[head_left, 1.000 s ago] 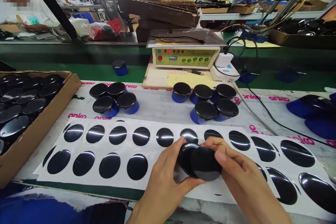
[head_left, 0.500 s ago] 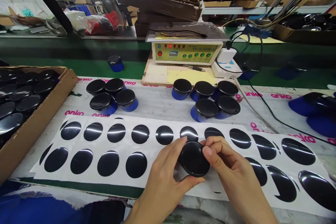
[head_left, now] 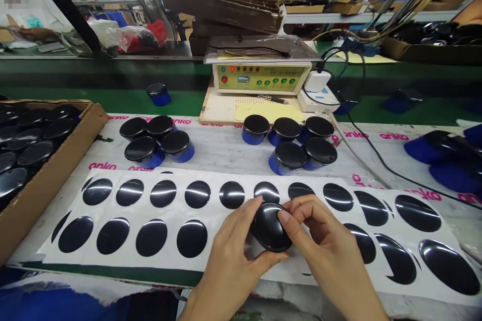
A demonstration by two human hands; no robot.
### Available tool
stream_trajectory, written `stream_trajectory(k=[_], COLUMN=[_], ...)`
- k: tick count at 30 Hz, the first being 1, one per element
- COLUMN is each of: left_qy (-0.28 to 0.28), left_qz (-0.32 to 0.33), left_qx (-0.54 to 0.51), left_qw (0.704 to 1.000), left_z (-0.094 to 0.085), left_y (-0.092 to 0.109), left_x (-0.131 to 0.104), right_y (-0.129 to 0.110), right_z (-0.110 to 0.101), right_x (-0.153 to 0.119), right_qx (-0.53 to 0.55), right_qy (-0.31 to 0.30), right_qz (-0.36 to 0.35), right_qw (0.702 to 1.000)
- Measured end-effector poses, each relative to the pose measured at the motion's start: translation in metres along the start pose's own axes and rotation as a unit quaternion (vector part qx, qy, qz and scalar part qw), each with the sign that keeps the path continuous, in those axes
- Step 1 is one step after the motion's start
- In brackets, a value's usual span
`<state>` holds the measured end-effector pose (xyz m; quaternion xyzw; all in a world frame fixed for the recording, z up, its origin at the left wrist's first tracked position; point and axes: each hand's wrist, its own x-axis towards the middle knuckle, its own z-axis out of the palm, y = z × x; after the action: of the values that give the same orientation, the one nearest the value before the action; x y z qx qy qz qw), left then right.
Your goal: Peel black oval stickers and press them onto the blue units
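Note:
A round, glossy black-topped piece (head_left: 271, 228) is held above the white sticker sheets, low and right of centre. My left hand (head_left: 235, 248) wraps its left side, thumb at the lower edge and fingers at the upper left. On the upper right, my right hand (head_left: 316, 233) has its thumb on the black top near the rim, with the fingers curled behind. Beneath both hands lie white sheets (head_left: 150, 259) bearing rows of black discs, such as one on the left (head_left: 192, 238). The underside of the held piece is hidden.
Several blue-sided, black-topped pieces (head_left: 288, 158) stand behind the sheets, with another group (head_left: 176, 145) further left. A cardboard box (head_left: 81, 135) of black-topped pieces is at left. Behind are a control unit (head_left: 261, 79), cables and a green belt (head_left: 124, 93). A person's hand (head_left: 41, 34) shows at upper left.
The held piece has tilted, and a bright reflection now shows on its top. My right thumb has shifted further onto the black face. The whole view has moved slightly.

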<state>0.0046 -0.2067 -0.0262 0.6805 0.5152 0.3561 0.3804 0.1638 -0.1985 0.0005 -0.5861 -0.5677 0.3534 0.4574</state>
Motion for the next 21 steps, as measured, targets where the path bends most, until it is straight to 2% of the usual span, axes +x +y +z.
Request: stream_trajectory(k=[7,10,13,15,17,18,21], left_qy=[0.01,-0.004,-0.029,-0.04,-0.047,-0.049,-0.052], left_qz=[-0.002,0.013,0.051,0.072,0.095,0.11,0.166], left_qx=[0.005,0.028,0.09,0.137,0.179,0.2,0.259], left_qw=[1.0,1.0,0.994,0.987,0.978,0.972,0.95], left_z=[0.001,0.001,0.001,0.002,0.004,0.005,0.003], left_y=[0.0,0.003,0.007,0.009,0.009,0.008,0.006], left_x=[-0.001,-0.002,-0.001,0.001,0.001,0.001,0.001], right_y=[0.0,0.002,0.001,-0.002,-0.006,-0.008,-0.011], right_z=[-0.001,0.0,-0.002,-0.008,-0.021,-0.029,-0.057], right_x=[0.002,0.001,0.0,0.002,0.01,0.016,0.045], right_qx=[0.001,-0.001,-0.013,-0.078,-0.198,-0.265,-0.406], right_qy=[-0.006,-0.011,-0.042,-0.084,-0.104,-0.087,0.029], right_qz=[0.0,-0.011,-0.027,-0.044,-0.094,-0.124,-0.182], right_qw=[1.0,1.0,0.999,0.992,0.97,0.952,0.895])
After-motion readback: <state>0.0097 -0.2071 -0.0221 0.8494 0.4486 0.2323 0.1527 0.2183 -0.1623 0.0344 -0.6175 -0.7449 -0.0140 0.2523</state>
